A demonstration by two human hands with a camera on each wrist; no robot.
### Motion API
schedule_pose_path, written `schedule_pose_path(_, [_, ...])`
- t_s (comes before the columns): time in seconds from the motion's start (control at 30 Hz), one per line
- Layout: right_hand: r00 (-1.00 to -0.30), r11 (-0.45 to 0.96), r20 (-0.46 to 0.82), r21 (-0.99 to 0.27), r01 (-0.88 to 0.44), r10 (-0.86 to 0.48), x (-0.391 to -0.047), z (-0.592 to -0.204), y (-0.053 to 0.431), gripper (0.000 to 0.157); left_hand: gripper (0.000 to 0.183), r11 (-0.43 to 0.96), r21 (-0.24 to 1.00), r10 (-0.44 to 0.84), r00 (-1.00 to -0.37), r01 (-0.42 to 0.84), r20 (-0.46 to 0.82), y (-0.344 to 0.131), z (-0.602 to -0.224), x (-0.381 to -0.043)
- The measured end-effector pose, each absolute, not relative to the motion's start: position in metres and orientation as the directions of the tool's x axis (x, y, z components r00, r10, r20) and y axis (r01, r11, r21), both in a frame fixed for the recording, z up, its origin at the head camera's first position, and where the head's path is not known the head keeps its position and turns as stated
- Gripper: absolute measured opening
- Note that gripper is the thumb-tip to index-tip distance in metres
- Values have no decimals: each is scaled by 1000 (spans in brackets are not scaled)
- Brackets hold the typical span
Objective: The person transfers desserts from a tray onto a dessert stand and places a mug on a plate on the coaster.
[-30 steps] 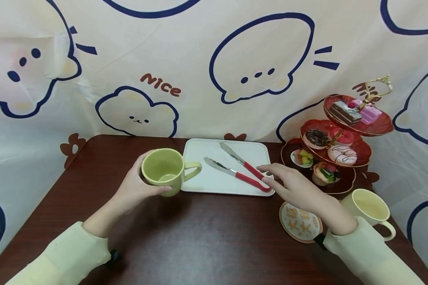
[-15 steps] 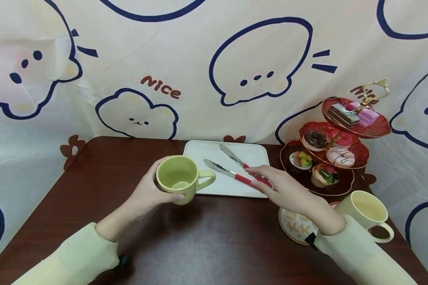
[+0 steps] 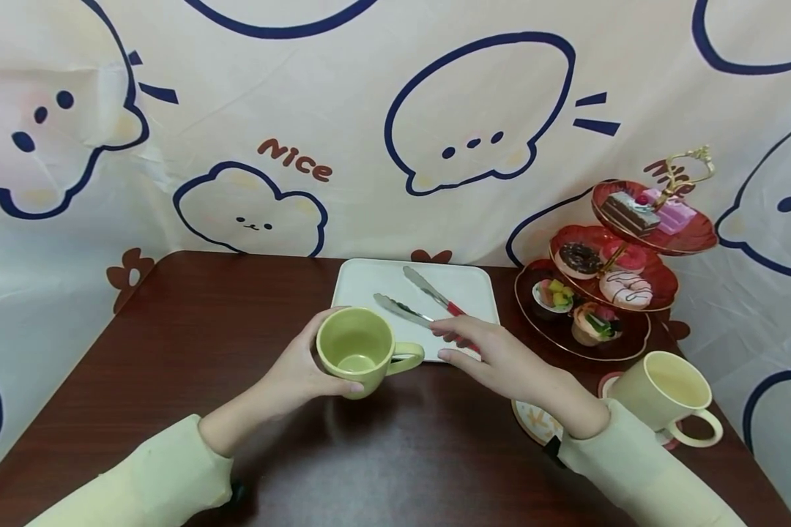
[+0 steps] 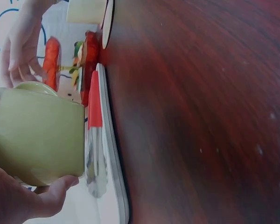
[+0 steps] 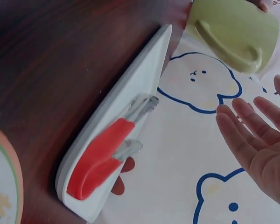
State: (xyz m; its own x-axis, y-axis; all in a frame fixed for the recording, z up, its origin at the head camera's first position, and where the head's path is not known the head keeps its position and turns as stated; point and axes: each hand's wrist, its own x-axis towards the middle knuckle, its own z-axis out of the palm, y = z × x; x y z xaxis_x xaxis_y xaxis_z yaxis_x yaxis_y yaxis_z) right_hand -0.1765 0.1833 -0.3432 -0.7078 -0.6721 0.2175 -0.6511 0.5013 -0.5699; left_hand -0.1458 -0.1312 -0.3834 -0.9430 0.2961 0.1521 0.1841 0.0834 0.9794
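My left hand grips the body of a green mug from the left, thumb at the near side, and holds it raised over the table. The mug's handle points right, toward my right hand. That hand holds nothing; in the right wrist view its fingers are spread and loosely extended, apart from the mug. Below it, red-handled metal tongs lie on a white rectangular tray. From the head view, the right hand covers much of the tongs' handles.
A three-tier stand with toy cakes, doughnuts and tarts is at the back right. In front of it, a second mug sits on a coaster, beside another round coaster. A printed cloth hangs behind the table.
My left hand has carried the green mug right and toward the front of the table. My right hand has moved left, closer to the mug's handle.
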Motion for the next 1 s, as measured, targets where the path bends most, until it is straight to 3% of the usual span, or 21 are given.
schedule_pose_path(0.2, [-708,440,197,-663,-606,-678,-174,-346,178,41,100,27,980,342,-923,199,178,-119,-381,-149])
schedule_pose_path(0.4, [-726,371,227,-739,-562,-649,-171,-350,175,34,101,6,983,357,-918,185,171,-109,-381,-151])
schedule_pose_path(0.7, [-752,369,303,-726,-580,-585,-172,-357,179,26,104,-2,990,371,-919,142,133,-96,-377,-156])
schedule_pose_path(1.0, [-778,467,239,-685,-559,-581,-172,-354,185,12,103,23,987,410,-902,160,136,-87,-376,-161])
